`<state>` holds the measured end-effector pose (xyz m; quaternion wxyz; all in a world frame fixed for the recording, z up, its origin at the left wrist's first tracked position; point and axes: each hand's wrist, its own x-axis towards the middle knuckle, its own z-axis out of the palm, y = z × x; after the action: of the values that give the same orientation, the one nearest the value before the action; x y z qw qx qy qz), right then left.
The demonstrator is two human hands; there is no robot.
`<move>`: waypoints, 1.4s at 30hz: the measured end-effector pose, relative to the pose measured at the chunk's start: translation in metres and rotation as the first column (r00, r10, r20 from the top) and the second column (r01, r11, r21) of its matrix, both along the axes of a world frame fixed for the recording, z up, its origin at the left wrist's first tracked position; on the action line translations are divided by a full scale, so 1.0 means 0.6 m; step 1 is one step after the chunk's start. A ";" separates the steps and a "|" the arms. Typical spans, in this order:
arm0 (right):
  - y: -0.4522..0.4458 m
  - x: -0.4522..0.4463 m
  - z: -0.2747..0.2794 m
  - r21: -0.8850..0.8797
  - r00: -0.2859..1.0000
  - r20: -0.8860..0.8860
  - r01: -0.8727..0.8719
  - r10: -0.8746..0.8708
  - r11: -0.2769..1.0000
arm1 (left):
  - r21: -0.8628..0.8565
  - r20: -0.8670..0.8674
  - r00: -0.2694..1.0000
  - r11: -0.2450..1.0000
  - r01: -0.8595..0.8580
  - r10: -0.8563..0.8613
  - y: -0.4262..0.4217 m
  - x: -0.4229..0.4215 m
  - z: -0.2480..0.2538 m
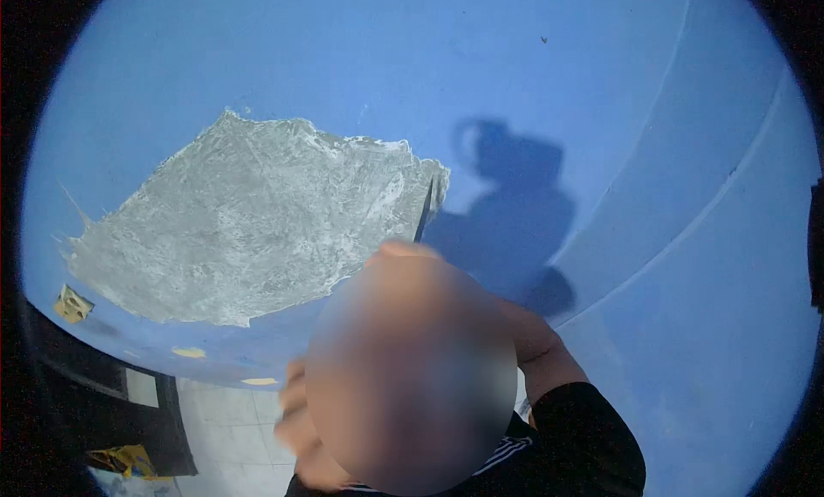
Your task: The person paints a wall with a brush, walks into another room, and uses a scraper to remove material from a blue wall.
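Observation:
A rough grey patch [249, 214] spreads across the blue wall [386, 51]. At the patch's right end, a thin dark blade [425, 211] is seen nearly edge-on against the surface. My right hand [405, 251] is closed on this bladed tool, its fingertips just below the blade; the rest of the hand is hidden by a round blur. My left hand [306, 428] is lower, at the blur's left edge, with curled fingers. What it holds is hidden.
A small tan piece with holes [74, 304] is on the wall at the left. Pale yellow spots [189, 353] mark the lower wall. White floor tiles [232, 420], a dark frame [167, 428] and a yellow item [129, 461] show at lower left. A shadow falls right of the patch.

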<state>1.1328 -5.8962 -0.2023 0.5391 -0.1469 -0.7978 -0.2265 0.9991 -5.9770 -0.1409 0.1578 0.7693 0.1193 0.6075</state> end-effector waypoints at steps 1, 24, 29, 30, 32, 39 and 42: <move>0.024 0.011 -0.026 -0.018 1.000 -0.003 0.030 -0.030 0.999 | 0.142 -0.208 0.941 0.960 -0.242 0.268 0.012 -0.007 -0.021; 0.037 -0.025 -0.034 -0.066 0.945 -0.184 0.262 -0.270 0.963 | 0.028 -0.046 0.992 0.993 -0.117 0.119 0.078 -0.030 -0.031; 0.012 -0.041 -0.006 -0.054 0.969 -0.199 0.136 -0.144 0.989 | 0.152 0.180 0.983 0.988 -0.006 -0.022 0.061 -0.025 -0.017; 0.015 -0.035 -0.008 -0.046 0.969 -0.228 0.090 -0.098 0.995 | 0.179 0.180 0.983 0.984 0.003 -0.035 0.061 -0.020 -0.015; 0.044 0.010 -0.049 -0.148 0.955 -0.283 -0.132 0.086 0.980 | 0.154 -0.021 0.991 0.980 -0.129 0.134 0.090 -0.002 -0.033; -0.003 0.021 -0.029 -0.149 0.960 -0.164 0.201 -0.225 0.968 | 0.080 0.033 0.999 0.997 0.025 -0.028 0.060 0.016 -0.035; 0.014 0.021 -0.030 -0.158 0.985 -0.160 0.032 -0.058 0.987 | 0.043 0.036 0.999 0.999 0.024 -0.026 0.044 0.018 -0.012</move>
<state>1.1453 -5.8877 -0.2200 0.5846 -0.2245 -0.7624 -0.1630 1.0101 -5.9509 -0.1480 0.1510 0.7626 0.0937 0.6220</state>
